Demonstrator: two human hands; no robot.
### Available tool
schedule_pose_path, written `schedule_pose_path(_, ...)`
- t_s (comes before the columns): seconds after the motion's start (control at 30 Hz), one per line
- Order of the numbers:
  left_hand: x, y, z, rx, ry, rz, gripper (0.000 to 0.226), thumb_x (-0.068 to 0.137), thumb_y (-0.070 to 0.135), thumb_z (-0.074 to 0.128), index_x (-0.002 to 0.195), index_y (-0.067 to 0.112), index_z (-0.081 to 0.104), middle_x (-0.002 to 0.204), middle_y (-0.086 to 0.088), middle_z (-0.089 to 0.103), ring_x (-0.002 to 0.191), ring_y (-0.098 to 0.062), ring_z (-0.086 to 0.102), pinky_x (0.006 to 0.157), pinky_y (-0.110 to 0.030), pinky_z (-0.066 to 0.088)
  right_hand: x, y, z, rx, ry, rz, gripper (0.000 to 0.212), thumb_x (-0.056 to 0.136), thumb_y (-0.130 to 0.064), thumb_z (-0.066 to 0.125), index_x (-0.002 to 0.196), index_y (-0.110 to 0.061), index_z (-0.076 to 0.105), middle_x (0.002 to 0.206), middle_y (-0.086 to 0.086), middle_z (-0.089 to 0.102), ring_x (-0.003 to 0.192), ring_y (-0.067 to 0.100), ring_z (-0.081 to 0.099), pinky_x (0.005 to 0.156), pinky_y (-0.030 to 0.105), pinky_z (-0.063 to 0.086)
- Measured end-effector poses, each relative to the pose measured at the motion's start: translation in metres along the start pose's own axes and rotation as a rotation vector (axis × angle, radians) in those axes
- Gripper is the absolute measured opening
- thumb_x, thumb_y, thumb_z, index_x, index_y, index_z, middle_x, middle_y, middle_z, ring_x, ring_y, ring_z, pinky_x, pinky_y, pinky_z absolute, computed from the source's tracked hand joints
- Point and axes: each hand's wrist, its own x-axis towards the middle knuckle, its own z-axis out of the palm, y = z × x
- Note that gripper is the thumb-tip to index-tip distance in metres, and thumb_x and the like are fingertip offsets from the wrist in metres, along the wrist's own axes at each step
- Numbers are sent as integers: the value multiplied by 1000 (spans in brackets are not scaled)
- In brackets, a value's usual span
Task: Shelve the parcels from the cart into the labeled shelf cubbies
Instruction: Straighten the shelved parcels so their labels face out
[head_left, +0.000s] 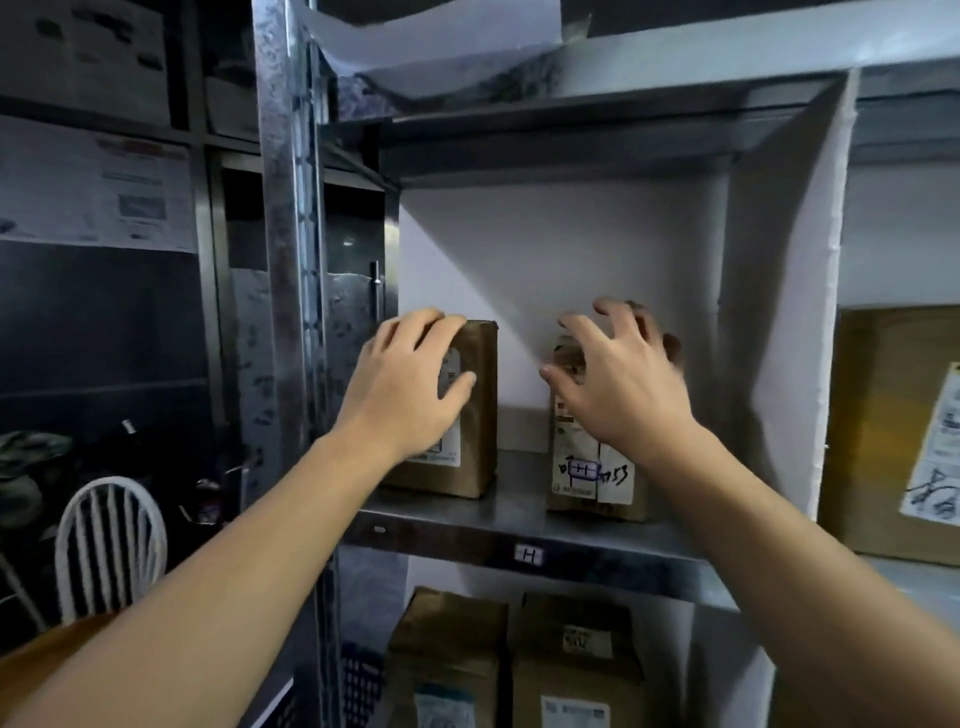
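Observation:
Two brown paper parcels stand upright in the cubby whose shelf edge carries the label H (529, 555). My left hand (410, 382) grips the top front of the left parcel (475, 415), fingers over its top edge and thumb on its white label. My right hand (618, 374) hovers with fingers spread at the top of the right parcel (592, 483), which bears handwritten marks on its label; I cannot tell whether the fingers touch it.
A metal upright (291, 260) bounds the cubby on the left, a white divider (779, 312) on the right. More parcels (519, 660) sit in the cubby below, a large box (893, 431) in the right cubby. A white chair (111, 540) stands lower left.

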Motion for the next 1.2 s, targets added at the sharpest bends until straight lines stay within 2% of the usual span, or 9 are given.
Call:
schedule_pose_path(0.13,17,1,13,8,34,-13,59,86,49,57,139,27,41,140,-3,44,130,-26,36,104,-51,35,-2,-6,7,-68,-19,52,59,87,-63,58,136,-33,45,151,5,34,139,34,27,99,61,40)
schedule_pose_path(0.33,24,-7,29,56,2,-94,67,82,63,54,139,35,36,141,-1,41,132,-28,32,101,-63,31,-2,-8,14,-101,19,72,51,90,-54,58,134,-30,48,140,5,44,131,33,37,100,57,37)
schedule_pose_path(0.47,24,-10,34,-49,-31,-112,66,80,65,52,137,35,36,136,-3,45,128,-30,33,93,-55,43,-1,-1,12,-88,9,60,50,90,-54,58,133,-29,50,135,6,46,127,32,38,99,55,37)
schedule_pose_path(0.67,31,-2,41,-79,-24,-85,66,80,64,55,136,33,41,131,-2,49,124,-27,35,98,-47,40,0,12,5,-97,-21,75,52,90,-55,59,135,-30,51,130,5,46,125,30,39,100,53,40)
schedule_pose_path(0.9,29,-2,41,-90,-6,-85,67,80,63,57,137,29,43,130,-3,51,123,-28,36,98,-49,40,-5,18,3,-95,-22,61,55,91,-54,59,138,-27,49,134,5,47,126,29,39,102,55,41)
schedule_pose_path(1.03,26,-2,35,-100,-32,-107,69,81,64,56,139,31,38,135,-4,47,127,-29,33,95,-52,42,-10,15,3,-131,10,68,57,91,-57,58,139,-29,48,139,5,46,131,30,38,106,60,34)
schedule_pose_path(1.13,23,0,30,-61,-65,-103,72,82,67,52,143,37,29,145,-1,38,136,-27,26,101,-62,32,-14,12,-1,-128,53,89,57,92,-57,58,141,-30,47,146,4,43,139,29,31,108,66,28)
schedule_pose_path(1.2,20,3,26,-41,-37,-64,71,83,65,53,143,36,30,147,-1,37,138,-27,25,104,-67,23,-23,10,-5,-140,87,90,53,93,-55,57,138,-28,51,143,6,46,136,32,35,106,66,32)
